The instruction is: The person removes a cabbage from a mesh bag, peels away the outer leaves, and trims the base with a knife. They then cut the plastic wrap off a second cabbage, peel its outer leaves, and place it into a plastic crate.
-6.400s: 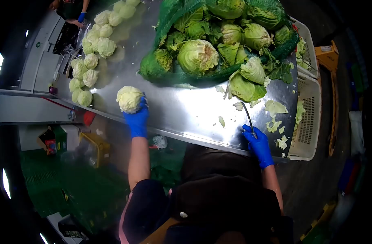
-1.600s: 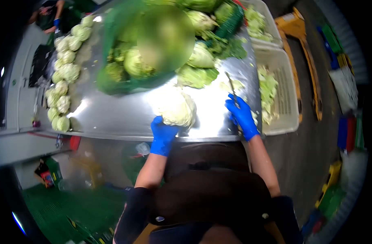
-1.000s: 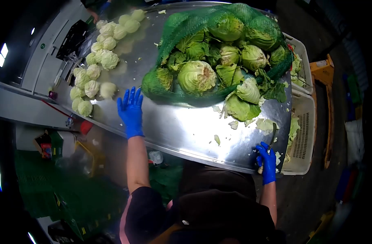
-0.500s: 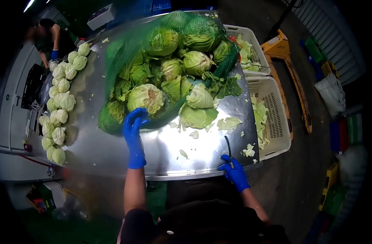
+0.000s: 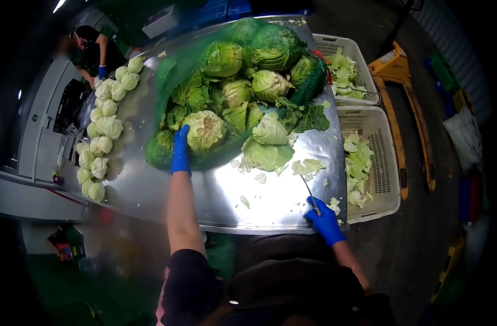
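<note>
My left hand (image 5: 181,151), in a blue glove, touches the left side of a pale cabbage (image 5: 205,130) with a browned cut end; its fingers are partly hidden there. That cabbage lies at the near edge of a green net bag (image 5: 170,73) holding several cabbages. My right hand (image 5: 324,221), also blue-gloved, is closed around the handle of a thin-bladed knife (image 5: 310,192) at the table's near right edge. A small cabbage (image 5: 269,130) rests on loose leaves (image 5: 265,155) between the hands.
Several trimmed cabbages (image 5: 108,126) line the left side of the metal table (image 5: 151,187). Two white crates (image 5: 392,179) with leaves stand beyond the right edge, near an orange pallet jack (image 5: 396,70). Another person (image 5: 91,51) bends over a surface at the upper left.
My left hand has moved forward against the browned-end cabbage. The right hand stays near the table edge with the knife, its blade now tilted more to the left. The whole view has shifted.
</note>
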The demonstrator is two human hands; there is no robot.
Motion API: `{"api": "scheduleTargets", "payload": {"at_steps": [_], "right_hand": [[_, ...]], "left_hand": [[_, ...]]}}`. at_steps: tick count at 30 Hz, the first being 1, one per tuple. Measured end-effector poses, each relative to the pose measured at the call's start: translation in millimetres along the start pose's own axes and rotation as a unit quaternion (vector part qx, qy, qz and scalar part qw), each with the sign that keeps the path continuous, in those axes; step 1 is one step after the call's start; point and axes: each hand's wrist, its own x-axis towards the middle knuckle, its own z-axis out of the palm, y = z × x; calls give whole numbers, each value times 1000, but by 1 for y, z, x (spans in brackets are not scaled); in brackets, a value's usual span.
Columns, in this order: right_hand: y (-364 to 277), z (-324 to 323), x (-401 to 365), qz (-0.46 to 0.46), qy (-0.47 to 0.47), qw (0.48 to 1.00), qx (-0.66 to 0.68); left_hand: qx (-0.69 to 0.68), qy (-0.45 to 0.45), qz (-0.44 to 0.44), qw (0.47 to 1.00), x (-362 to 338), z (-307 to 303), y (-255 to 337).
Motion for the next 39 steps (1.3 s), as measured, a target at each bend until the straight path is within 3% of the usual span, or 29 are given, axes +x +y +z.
{"api": "scheduleTargets", "payload": {"at_steps": [2, 5, 6, 7, 9, 10, 13, 15, 16, 19, 21, 22, 23, 25, 29, 31, 32, 35, 38, 39], "right_hand": [[1, -3, -2, 0, -5, 999, -35], [-12, -5, -3, 56, -32, 998, -17], [-7, -3, 0, 61, -35, 997, -26], [11, 3, 6, 8, -10, 999, -33], [-4, 9, 12, 17, 22, 999, -38], [-12, 11, 18, 17, 27, 999, -24], [-22, 19, 48, -171, 104, 979, 36], [-74, 10, 59, -79, 72, 991, 84], [-84, 12, 74, -115, 78, 986, 89], [-119, 21, 112, -181, 90, 974, 97], [-124, 39, 136, -226, 84, 962, 131], [-151, 32, 122, -150, 43, 983, 101], [-147, 38, 129, -137, 20, 987, 80], [-145, 43, 134, -92, -41, 993, 55], [-133, 49, 114, -91, -56, 993, 46], [-121, 56, 91, -122, -63, 986, 94], [-114, 61, 78, -191, -24, 974, 121], [-84, 64, 44, -188, -40, 978, 78], [-70, 60, 31, -82, -63, 984, 144], [-63, 63, 37, -90, -45, 985, 138]], "left_hand": [[11, 83, 1, 996, -38, 33, 18], [243, 113, 219, 938, -70, 38, -11], [206, 87, 251, 942, -90, 48, -24], [223, 87, 297, 924, -111, 59, -31], [291, 77, 382, 874, -142, 74, -38], [313, 44, 379, 870, -157, 80, -36], [409, -43, 386, 826, -192, 92, -27], [482, -110, 408, 768, -208, 94, -23], [476, -134, 409, 767, -220, 102, -15], [382, -197, 363, 827, -237, 102, -17], [299, -105, 302, 899, -244, 103, -30], [214, -52, 231, 948, -246, 108, -34], [128, 3, 155, 980, -246, 113, -37], [99, 6, 59, 993, -236, 113, -45], [34, 32, -160, 986, -239, 119, -24], [79, 15, -148, 986, -237, 109, -27], [87, -4, -139, 986, -236, 101, -31], [119, -39, -145, 981, -240, 76, -26], [129, -63, -194, 971, -244, 55, -16], [140, -57, -212, 966, -246, 56, -8]]}}
